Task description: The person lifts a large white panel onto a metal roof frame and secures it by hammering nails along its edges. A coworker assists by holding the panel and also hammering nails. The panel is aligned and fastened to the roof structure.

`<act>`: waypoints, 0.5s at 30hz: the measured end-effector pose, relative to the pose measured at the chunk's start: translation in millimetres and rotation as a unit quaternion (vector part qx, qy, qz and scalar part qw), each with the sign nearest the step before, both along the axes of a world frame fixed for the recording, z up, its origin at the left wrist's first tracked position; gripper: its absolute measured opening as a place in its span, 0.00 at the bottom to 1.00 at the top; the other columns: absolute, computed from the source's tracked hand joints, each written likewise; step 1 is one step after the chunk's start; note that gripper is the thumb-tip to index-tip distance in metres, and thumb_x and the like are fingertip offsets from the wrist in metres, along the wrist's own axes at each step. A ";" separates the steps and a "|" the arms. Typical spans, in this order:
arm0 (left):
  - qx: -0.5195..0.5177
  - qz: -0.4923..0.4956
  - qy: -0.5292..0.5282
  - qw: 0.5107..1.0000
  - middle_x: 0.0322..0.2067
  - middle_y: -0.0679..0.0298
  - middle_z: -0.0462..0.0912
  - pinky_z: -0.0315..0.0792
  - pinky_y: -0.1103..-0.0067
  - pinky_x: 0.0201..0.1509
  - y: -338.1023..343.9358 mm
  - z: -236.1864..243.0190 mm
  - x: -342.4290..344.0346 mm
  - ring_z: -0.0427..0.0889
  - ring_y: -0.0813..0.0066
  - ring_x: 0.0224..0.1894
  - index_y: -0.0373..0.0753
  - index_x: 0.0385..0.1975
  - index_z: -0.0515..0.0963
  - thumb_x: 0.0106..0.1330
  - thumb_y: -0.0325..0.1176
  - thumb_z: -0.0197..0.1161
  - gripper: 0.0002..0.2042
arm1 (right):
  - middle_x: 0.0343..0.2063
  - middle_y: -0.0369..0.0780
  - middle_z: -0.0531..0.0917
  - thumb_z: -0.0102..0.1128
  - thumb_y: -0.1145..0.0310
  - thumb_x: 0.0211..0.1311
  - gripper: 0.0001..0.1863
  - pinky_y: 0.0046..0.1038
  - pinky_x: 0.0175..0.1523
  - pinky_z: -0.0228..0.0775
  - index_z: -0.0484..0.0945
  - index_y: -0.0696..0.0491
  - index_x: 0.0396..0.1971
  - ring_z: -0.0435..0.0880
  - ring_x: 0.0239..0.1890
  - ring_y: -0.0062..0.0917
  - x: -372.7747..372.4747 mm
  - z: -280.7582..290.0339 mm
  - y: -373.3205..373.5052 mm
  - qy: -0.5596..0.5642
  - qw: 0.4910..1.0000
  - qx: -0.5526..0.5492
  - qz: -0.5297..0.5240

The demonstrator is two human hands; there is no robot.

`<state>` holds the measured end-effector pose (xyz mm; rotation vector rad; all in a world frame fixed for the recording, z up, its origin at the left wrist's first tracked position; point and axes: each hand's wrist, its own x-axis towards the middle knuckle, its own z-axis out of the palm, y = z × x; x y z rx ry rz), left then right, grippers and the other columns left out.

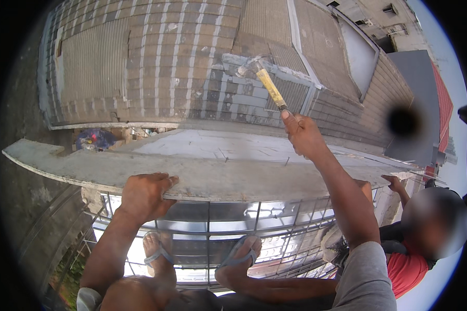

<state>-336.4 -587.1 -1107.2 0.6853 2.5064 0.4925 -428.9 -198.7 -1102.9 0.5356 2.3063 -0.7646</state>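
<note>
My right hand (306, 136) is closed round the black lower end of a hammer (271, 89). The hammer is raised, its yellow handle slanting up to the left, its pale head above the far edge of a long grey slab (213, 179). My left hand (149, 194) grips the slab's near edge, fingers on top and thumb side toward the middle. Several thin nails or wire ends (287, 161) stick up along the slab's far side. What lies under the left palm is hidden.
Below is a metal bar grid (208, 217), where my sandalled feet (158, 254) rest. At right, a co-worker in a helmet and red shirt (407, 272) has a hand (397, 186) at the slab's end. Tiled roofs (166, 67) lie beyond and below; a white sheet (192, 144) borders the slab.
</note>
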 end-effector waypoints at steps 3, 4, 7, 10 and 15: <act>0.019 0.006 -0.007 1.000 0.46 0.59 0.86 0.79 0.72 0.49 -0.3 1.1 -1.0 0.86 0.64 0.45 0.46 0.47 0.84 0.49 0.44 0.76 0.23 | 0.23 0.47 0.81 0.42 0.39 0.73 0.34 0.39 0.40 0.75 0.77 0.59 0.28 0.84 0.32 0.39 21.1 -7.5 -13.0 0.067 0.996 -0.034 -0.041; 0.014 0.012 -0.017 1.000 0.46 0.59 0.86 0.80 0.72 0.49 0.2 1.4 -1.6 0.86 0.64 0.45 0.46 0.47 0.84 0.49 0.44 0.76 0.23 | 0.22 0.46 0.80 0.42 0.39 0.73 0.34 0.38 0.39 0.75 0.77 0.59 0.28 0.84 0.31 0.38 31.4 -13.4 -18.2 0.081 0.996 0.001 -0.025; 0.003 0.016 -0.020 1.000 0.46 0.58 0.86 0.79 0.72 0.50 1.8 3.1 -5.1 0.86 0.64 0.46 0.45 0.46 0.84 0.48 0.42 0.77 0.23 | 0.19 0.44 0.77 0.42 0.40 0.73 0.34 0.35 0.36 0.75 0.76 0.59 0.26 0.83 0.27 0.34 41.8 -20.2 -24.6 -0.051 0.891 0.148 0.425; 0.002 0.036 -0.045 0.998 0.46 0.56 0.86 0.79 0.72 0.51 4.3 4.1 -4.0 0.86 0.64 0.47 0.44 0.46 0.85 0.45 0.40 0.78 0.24 | 0.17 0.43 0.77 0.43 0.40 0.73 0.33 0.35 0.34 0.75 0.76 0.58 0.26 0.82 0.24 0.33 20.0 -5.8 -17.6 -0.144 0.947 0.093 0.272; 0.011 0.033 -0.036 0.999 0.46 0.56 0.86 0.79 0.72 0.51 4.1 3.9 -2.7 0.86 0.64 0.47 0.44 0.46 0.85 0.45 0.40 0.78 0.24 | 0.13 0.33 0.70 0.46 0.40 0.72 0.32 0.27 0.24 0.70 0.73 0.56 0.23 0.75 0.16 0.19 52.9 60.0 5.0 -0.079 0.995 -0.015 -0.054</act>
